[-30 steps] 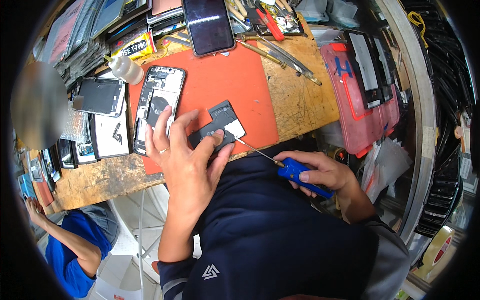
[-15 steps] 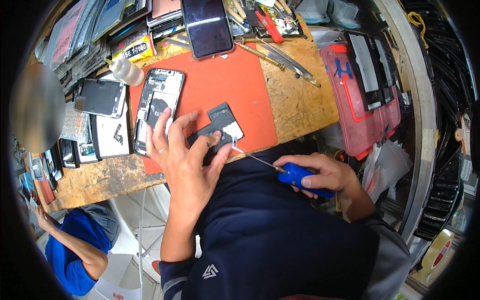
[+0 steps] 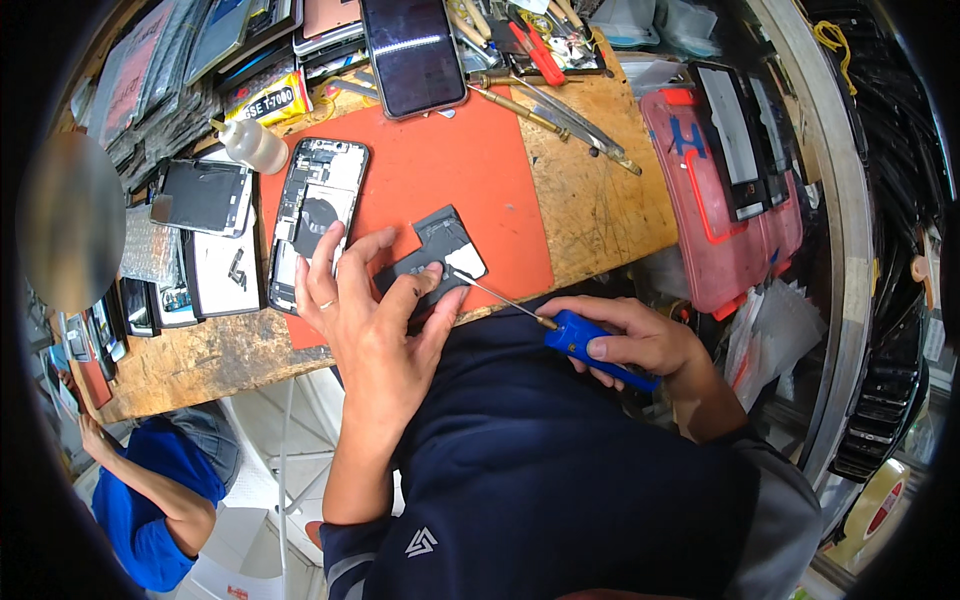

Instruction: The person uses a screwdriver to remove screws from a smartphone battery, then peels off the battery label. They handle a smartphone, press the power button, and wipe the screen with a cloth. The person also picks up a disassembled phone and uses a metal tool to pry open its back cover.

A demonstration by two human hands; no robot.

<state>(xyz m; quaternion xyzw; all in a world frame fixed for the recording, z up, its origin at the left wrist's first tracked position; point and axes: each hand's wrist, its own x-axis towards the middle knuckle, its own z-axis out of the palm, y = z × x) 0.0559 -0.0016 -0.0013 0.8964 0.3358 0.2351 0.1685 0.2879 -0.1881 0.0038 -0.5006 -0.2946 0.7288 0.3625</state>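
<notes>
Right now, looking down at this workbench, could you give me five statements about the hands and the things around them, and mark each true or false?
1. The right hand holds a blue-handled tool. True.
2. The left hand is out of sight. False: the left hand is in view, touching a dark flat piece.
3. An opened phone lies left of the dark flat piece. True.
4. The mat is green. False: the mat is orange.
5. A squeeze bottle is beside the opened phone, on its left. True.
</notes>
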